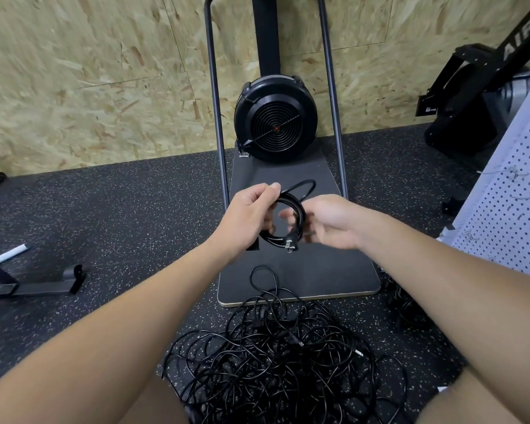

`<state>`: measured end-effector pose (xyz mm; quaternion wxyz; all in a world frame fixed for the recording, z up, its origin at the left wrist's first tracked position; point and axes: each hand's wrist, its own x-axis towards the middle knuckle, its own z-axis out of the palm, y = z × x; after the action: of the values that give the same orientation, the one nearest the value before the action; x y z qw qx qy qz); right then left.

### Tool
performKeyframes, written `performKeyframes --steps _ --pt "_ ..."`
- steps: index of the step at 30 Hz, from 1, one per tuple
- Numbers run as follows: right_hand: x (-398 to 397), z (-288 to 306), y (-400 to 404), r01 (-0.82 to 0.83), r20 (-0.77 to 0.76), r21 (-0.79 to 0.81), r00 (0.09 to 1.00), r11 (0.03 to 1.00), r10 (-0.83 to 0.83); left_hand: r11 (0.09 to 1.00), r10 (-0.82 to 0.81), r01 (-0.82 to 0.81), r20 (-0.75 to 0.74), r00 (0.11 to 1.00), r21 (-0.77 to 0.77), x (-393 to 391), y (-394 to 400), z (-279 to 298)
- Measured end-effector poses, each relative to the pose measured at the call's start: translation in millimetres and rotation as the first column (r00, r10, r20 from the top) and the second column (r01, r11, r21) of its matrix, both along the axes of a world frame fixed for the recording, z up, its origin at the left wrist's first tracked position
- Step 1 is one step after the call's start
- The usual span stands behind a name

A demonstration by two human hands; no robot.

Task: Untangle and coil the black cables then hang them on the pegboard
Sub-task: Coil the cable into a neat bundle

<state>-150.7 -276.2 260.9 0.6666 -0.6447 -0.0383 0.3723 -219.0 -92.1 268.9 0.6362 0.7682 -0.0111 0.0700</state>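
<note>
One coiled cable (291, 215) between both hands: left hand (251, 209) pinching loops, right hand (328, 221) cupped, grip unclear. Keep loops even, tuck plug (289, 245), then hang on pegboard (508, 191).

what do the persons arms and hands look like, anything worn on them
Both forearms are bare right to the frame edge: no sleeves, gloves, watch, rings or bands show. The left hand is sharp enough to show short nails; the right hand is motion-blurred.
</note>
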Motion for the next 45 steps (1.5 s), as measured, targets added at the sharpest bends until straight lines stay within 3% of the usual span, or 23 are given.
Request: performKeyframes --steps 2,4,6,8,13,18,24,28,34,36,40,42,45 --pt "0.1 5.8 1.0 -0.062 -0.036 0.194 0.997 0.979 0.070 0.999 0.045 -0.045 0.022 0.999 0.010 3.4 1.6 -2.9" --pt "-3.7 7.4 5.5 -0.143 0.020 0.273 0.990 0.951 0.143 0.997 0.063 -0.064 0.041 0.997 0.034 5.6 1.6 -6.0" --pt "-6.2 0.0 11.6 -0.167 0.207 0.159 0.969 0.973 0.132 0.994 0.072 -0.076 0.056 0.996 0.073 8.1 2.1 -9.0" --pt "-8.8 -10.4 15.5 -0.090 0.415 -0.072 0.903 0.993 0.112 0.988 0.111 -0.115 0.052 0.993 0.100 10.3 3.8 -11.5" --pt "-12.2 -10.0 7.2 -0.068 0.461 -0.247 0.869 0.966 0.180 0.947 0.260 -0.268 0.068 0.963 0.177 17.6 18.6 -22.2" --pt "2.8 3.7 -12.3 0.028 0.650 -0.328 0.732 0.944 0.204 0.930 0.361 -0.361 0.018 0.932 0.064 27.0 34.7 -25.0" --pt "8.8 11.2 -26.1 -0.088 0.619 -0.255 0.751 0.963 0.232 0.885 0.466 -0.466 -0.047 0.884 0.018 32.5 40.1 -32.4" --pt "13.7 11.2 -38.0 -0.077 0.580 -0.168 0.798 0.983 0.162 0.845 0.535 -0.534 -0.067 0.842 0.033 36.3 56.6 -34.9" --pt "27.0 -0.4 -51.8 -0.049 0.561 -0.172 0.816 0.984 0.139 0.830 0.549 -0.557 -0.140 0.824 -0.026 41.0 69.5 -35.2" --pt "28.4 -4.4 -53.0 -0.004 0.636 -0.248 0.754 0.969 0.166 0.832 0.537 -0.550 -0.147 0.831 -0.069 40.8 69.4 -32.3" --pt "32.6 -21.1 -56.5 0.144 0.757 -0.553 0.499 0.821 0.422 0.881 0.396 -0.417 -0.135 0.908 -0.222 29.6 58.0 -19.3" --pt "31.5 -23.8 -57.3 0.178 0.720 -0.641 0.476 0.746 0.505 0.917 0.284 -0.310 -0.134 0.949 -0.251 22.9 44.8 -14.0" --pt "22.2 -26.5 -46.8 0.124 0.657 -0.657 0.576 0.743 0.486 0.929 0.219 -0.241 -0.108 0.970 -0.281 17.1 27.3 -7.1"
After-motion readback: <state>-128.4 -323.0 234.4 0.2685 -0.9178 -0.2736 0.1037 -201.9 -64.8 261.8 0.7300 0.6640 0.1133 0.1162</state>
